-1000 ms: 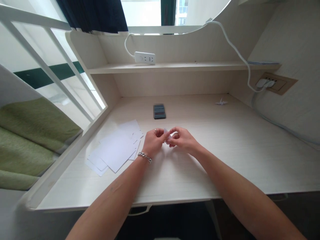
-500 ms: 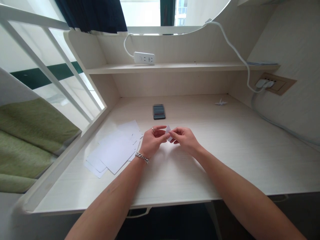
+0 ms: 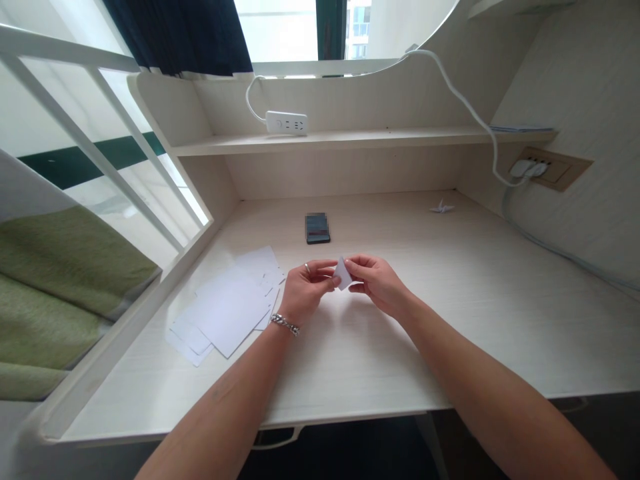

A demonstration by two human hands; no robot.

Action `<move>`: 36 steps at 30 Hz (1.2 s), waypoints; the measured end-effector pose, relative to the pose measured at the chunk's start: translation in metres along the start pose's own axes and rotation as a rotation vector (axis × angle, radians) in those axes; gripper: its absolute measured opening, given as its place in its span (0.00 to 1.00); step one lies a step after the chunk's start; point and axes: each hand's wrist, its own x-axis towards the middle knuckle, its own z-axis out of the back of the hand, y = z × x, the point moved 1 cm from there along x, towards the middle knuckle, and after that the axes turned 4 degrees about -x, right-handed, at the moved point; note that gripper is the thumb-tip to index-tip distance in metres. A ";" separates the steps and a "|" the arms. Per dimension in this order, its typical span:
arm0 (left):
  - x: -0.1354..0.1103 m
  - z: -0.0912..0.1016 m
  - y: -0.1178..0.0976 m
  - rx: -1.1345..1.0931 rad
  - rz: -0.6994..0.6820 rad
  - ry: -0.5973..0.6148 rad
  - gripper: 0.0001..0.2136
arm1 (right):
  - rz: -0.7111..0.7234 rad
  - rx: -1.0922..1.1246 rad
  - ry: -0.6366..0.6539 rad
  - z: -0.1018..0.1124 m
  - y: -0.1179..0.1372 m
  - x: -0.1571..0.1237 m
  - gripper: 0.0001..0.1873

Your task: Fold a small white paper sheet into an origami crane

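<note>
A small piece of folded white paper (image 3: 343,274) is held between my two hands, just above the desk. My left hand (image 3: 307,287) pinches its left side between thumb and fingers; a ring and a chain bracelet show on this hand and wrist. At the paper's right edge, my right hand (image 3: 375,280) grips it with thumb and forefinger, the other fingers curled behind. To the left lie several loose white sheets (image 3: 233,307) in an overlapping pile. A dark phone (image 3: 317,228) rests on the desk beyond my hands.
A folded paper crane (image 3: 442,207) sits at the desk's back right. On the shelf (image 3: 350,141) above stands a white power strip (image 3: 287,123). A white cable (image 3: 467,103) hangs down to the wall socket (image 3: 555,167). White rails (image 3: 115,180) border the left side.
The folded paper has turned, and more of its face shows between my fingers. My right thumb and fingers have shifted along its edge. The view has tilted up slightly.
</note>
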 end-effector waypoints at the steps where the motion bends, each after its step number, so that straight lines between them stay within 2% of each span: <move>1: 0.000 0.000 0.000 0.005 0.000 -0.003 0.19 | -0.001 -0.004 -0.004 0.000 0.000 0.000 0.16; 9: -0.001 -0.002 -0.003 0.047 0.004 -0.034 0.16 | 0.049 -0.138 -0.124 -0.004 -0.004 0.003 0.16; 13: 0.000 -0.001 -0.002 0.048 0.000 -0.011 0.18 | 0.093 -0.217 -0.135 -0.004 -0.005 0.004 0.16; 21: 0.000 0.000 0.001 0.107 -0.004 0.001 0.13 | 0.136 -0.239 -0.161 -0.005 -0.005 0.004 0.17; 26: -0.003 -0.003 0.000 0.250 -0.044 0.071 0.06 | 0.159 -0.231 -0.219 -0.003 -0.007 0.006 0.17; 29: -0.005 -0.003 -0.002 0.307 -0.058 0.122 0.06 | 0.184 -0.244 -0.245 -0.001 -0.010 0.007 0.18; 33: -0.006 -0.004 -0.008 0.220 -0.010 0.164 0.08 | 0.198 -0.263 -0.255 0.000 -0.010 0.007 0.19; 36: -0.005 -0.005 -0.007 0.188 0.028 0.105 0.08 | 0.193 -0.239 -0.231 -0.001 -0.009 0.007 0.19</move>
